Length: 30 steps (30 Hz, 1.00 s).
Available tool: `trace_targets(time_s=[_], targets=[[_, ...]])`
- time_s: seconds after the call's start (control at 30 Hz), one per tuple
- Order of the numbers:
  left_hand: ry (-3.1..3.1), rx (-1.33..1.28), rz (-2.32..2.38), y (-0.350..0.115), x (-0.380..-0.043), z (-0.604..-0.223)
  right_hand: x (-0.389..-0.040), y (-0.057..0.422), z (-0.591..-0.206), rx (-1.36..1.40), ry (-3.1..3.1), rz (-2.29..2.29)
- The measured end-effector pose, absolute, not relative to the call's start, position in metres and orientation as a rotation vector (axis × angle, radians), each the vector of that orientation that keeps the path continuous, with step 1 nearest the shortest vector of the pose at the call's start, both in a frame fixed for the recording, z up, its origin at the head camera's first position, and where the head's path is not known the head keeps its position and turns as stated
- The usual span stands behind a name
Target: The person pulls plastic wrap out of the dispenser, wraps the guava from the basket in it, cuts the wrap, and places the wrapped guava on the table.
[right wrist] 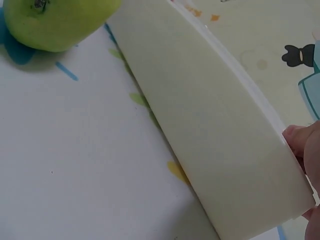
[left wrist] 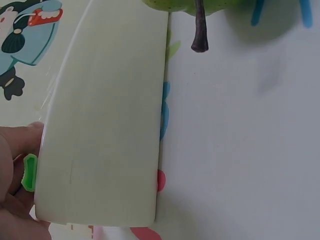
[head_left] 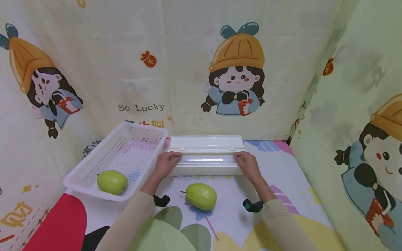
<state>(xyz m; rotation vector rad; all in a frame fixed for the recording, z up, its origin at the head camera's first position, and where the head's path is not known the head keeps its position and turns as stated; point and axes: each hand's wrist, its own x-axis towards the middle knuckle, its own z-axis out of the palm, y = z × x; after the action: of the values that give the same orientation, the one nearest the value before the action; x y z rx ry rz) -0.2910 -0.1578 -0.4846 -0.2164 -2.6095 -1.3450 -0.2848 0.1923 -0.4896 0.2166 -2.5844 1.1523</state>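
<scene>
A white cling film dispenser box (head_left: pixel 205 170) stands before me with its lid (head_left: pixel 205 142) raised. Inside lies a shiny roll of cling film (head_left: pixel 207 159). My left hand (head_left: pixel 165 163) pinches the film at the roll's left end, thumb and forefinger together. At the right end my right hand (head_left: pixel 248 164) pinches it in the same way. The box wall hides part of both hands in the wrist views. A small green plastic piece (left wrist: pixel 29 172) shows by the left fingers. Between my forearms, in front of the box, a green pear (head_left: pixel 201 197) lies on its side.
A white perforated basket (head_left: pixel 146 181) stands to the left, close by my left forearm, with another green pear (head_left: pixel 112 182) in it. A printed cloth (head_left: pixel 176 87) hangs behind the box and along both sides. The tabletop (head_left: pixel 276 167) carries a colourful print.
</scene>
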Motion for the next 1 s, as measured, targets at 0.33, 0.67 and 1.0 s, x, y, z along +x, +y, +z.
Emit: trace_targets(time_s=[0.33, 0.67, 1.0], targets=[[-2.553, -0.053, -1.596, -0.159, -0.290, -0.487, -0.284, 0.194, -0.494, 0.191, -2.479, 1.168], [-2.532, -0.046, -1.641, -0.160, -0.286, -0.480, -0.281, 0.193, -0.490, 0.179, -2.444, 1.076], [-2.524, -0.157, -1.489, -0.159, -0.281, -0.469, -0.276, 0.197, -0.487, 0.325, -2.253, 1.159]])
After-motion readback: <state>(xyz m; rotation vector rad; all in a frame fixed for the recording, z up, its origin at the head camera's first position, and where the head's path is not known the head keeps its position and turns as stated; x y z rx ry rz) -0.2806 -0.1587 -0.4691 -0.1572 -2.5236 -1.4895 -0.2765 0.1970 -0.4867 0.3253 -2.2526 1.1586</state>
